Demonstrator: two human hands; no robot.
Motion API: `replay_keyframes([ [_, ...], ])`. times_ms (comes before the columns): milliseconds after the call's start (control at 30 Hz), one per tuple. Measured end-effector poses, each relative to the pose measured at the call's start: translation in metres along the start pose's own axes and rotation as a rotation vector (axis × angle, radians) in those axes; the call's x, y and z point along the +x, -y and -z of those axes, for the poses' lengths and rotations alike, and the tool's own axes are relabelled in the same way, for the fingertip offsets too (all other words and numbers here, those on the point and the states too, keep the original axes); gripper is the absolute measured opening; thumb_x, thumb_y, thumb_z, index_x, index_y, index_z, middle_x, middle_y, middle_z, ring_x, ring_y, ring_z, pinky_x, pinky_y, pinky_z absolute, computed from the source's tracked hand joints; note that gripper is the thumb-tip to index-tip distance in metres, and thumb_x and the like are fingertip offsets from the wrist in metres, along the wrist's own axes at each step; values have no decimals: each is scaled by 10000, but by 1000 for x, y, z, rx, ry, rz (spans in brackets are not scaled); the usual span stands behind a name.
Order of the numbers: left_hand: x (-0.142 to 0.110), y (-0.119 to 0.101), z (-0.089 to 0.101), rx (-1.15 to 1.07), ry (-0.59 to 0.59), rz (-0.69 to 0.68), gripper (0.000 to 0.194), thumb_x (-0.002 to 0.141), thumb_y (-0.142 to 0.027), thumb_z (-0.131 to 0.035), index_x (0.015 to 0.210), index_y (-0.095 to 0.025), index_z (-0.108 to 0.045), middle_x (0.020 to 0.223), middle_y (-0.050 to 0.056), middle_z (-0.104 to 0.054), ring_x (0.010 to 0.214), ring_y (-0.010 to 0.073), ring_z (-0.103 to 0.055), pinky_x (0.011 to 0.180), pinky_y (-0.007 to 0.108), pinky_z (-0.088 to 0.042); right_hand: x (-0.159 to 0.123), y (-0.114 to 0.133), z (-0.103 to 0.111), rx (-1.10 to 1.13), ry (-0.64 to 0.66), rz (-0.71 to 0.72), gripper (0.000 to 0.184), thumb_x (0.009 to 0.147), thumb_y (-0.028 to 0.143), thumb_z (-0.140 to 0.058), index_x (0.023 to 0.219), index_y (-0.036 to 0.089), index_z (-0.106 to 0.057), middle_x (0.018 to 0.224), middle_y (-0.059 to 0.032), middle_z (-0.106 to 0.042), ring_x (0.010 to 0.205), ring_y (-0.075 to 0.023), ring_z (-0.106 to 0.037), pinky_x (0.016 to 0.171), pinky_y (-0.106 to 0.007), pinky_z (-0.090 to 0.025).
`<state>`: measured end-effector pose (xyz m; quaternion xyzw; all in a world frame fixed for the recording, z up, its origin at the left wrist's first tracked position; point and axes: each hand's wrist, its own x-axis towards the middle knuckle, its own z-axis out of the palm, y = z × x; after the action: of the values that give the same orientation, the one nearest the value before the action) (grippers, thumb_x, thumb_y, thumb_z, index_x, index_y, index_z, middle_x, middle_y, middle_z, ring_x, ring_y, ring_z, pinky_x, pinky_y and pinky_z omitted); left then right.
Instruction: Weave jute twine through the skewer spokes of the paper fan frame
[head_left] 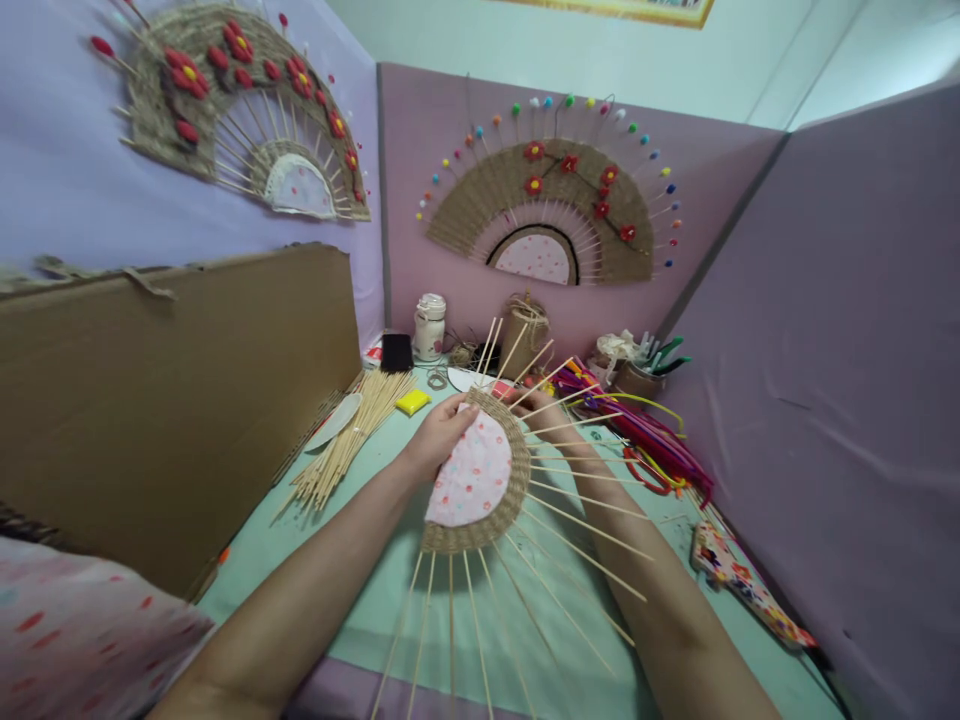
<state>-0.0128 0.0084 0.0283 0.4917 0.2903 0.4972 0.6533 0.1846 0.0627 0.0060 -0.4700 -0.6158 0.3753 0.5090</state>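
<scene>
A half-made fan [480, 465] is held up over the table, tilted. It has a half-round of white cloth with red spots, a woven tan band [517, 470] around the curve, and bare thin sticks fanning outward. My left hand [442, 437] grips its straight edge near the upper end, thumb on the cloth. Behind the upper sticks, my right hand [546, 415] is at the band's outer edge with its fingers drawn together. Whatever sits between those fingertips is too small to make out.
On the table, a bundle of sticks [349, 440] lies left beside a yellow packet [412, 402]. Scissors [646, 470], coloured pipe cleaners [637, 420] and a floral-patterned glue gun [739, 575] lie right. A jar [430, 328] stands behind. Cardboard [180, 400] walls the left; a finished fan [555, 200] hangs ahead.
</scene>
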Motion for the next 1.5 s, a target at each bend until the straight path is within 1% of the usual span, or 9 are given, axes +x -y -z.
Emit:
replay_keyframes([
  [100, 4, 1, 6, 32, -48, -17, 403, 670, -369, -679, 993, -162, -557, 759, 4, -633, 632, 110, -585, 609, 235, -455, -2, 0, 11, -47, 14, 28, 142, 668, 296, -689, 776, 213, -649, 671, -6, -638, 758, -201, -601, 687, -327, -487],
  [200, 3, 3, 7, 81, -125, -49, 563, 659, -371, -689, 1142, -200, -458, 668, -43, -589, 546, 96, -552, 534, 216, -423, -3, -1, 19, -68, 3, 50, 110, 653, 295, -676, 711, 208, -639, 633, 4, -629, 724, -187, -604, 669, -299, -478],
  [267, 2, 3, 7, 108, -134, -71, 609, 665, -379, -682, 1188, -220, -416, 631, -61, -561, 505, 89, -527, 491, 203, -392, -2, -3, 20, -76, 1, 67, 80, 651, 280, -672, 680, 214, -637, 631, 1, -628, 705, -184, -603, 662, -300, -476],
  [367, 0, 3, 6, 128, -111, -88, 548, 674, -395, -667, 1142, -213, -447, 621, -58, -553, 487, 82, -510, 468, 192, -367, 1, -4, 21, -100, 15, 78, 75, 640, 276, -673, 676, 216, -645, 642, -4, -635, 675, -180, -596, 652, -309, -474],
  [500, -1, 2, 5, 143, -106, -85, 503, 664, -415, -672, 1079, -212, -471, 603, -56, -553, 483, 86, -507, 464, 191, -355, 5, -5, 24, -135, 35, 59, 143, 624, 306, -675, 686, 179, -660, 652, -29, -647, 647, -182, -584, 639, -328, -471],
  [767, -2, 2, 1, 137, -95, -62, 473, 651, -412, -680, 1020, -203, -469, 622, -51, -573, 500, 89, -518, 493, 203, -379, 6, -5, 37, -145, -9, 52, 219, 602, 348, -690, 704, 155, -675, 656, -44, -650, 634, -185, -577, 623, -332, -471],
  [1000, -1, 7, 2, 166, -95, -78, 443, 660, -427, -670, 990, -205, -474, 573, -67, -540, 438, 72, -471, 435, 181, -316, 7, -6, 41, -149, -33, 58, 200, 597, 339, -686, 680, 157, -681, 618, -37, -636, 620, -196, -571, 609, -344, -464],
  [1300, -1, 7, 1, 175, -110, -60, 436, 661, -428, -665, 981, -204, -471, 573, -63, -551, 446, 86, -496, 445, 196, -347, 7, -9, 40, -151, -3, 51, 174, 609, 302, -672, 704, 157, -684, 662, -47, -651, 656, -201, -589, 629, -348, -471],
  [1500, -1, 8, 1, 170, -95, -30, 459, 644, -416, -679, 989, -198, -470, 617, -48, -581, 471, 90, -512, 464, 203, -366, 9, -2, 47, -177, 48, 55, 159, 584, 293, -695, 673, 161, -693, 643, -49, -657, 639, -193, -589, 629, -339, -476],
])
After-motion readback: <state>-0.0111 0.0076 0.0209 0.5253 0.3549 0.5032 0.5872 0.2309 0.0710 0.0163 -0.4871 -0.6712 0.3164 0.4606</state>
